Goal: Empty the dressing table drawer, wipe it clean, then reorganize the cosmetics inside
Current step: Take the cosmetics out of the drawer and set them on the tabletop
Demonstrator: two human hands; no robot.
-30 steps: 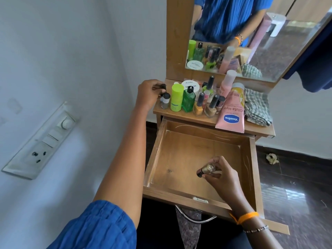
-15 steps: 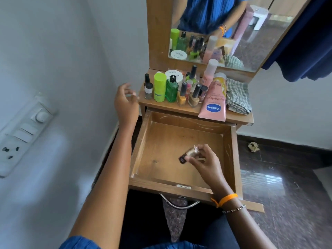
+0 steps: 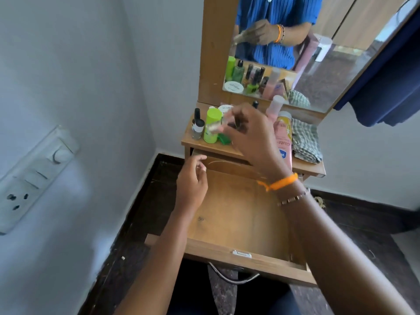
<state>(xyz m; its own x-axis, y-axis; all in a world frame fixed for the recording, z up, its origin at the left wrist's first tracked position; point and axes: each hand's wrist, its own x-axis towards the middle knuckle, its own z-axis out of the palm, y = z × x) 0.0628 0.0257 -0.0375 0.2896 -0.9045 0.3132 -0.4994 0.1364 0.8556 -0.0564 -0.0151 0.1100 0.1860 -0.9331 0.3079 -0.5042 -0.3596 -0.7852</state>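
Pinching a small bottle (image 3: 214,127) in my right grip (image 3: 247,135), left grip (image 3: 192,180) loosely empty below, I risk toppling the crowded bottles (image 3: 205,126) just beyond it on the tabletop (image 3: 204,146).

Right hand (image 3: 247,133): raised with arm extended, fingers curled, pinching a small bottle (image 3: 216,126) at its fingertips.
Left hand (image 3: 192,183): lower, left of the right wrist, fingers loosely curled, holding nothing.

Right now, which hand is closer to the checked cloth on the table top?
Right. The right hand is raised just left of the checked cloth; the left hand hangs lower, over the open drawer's left edge.
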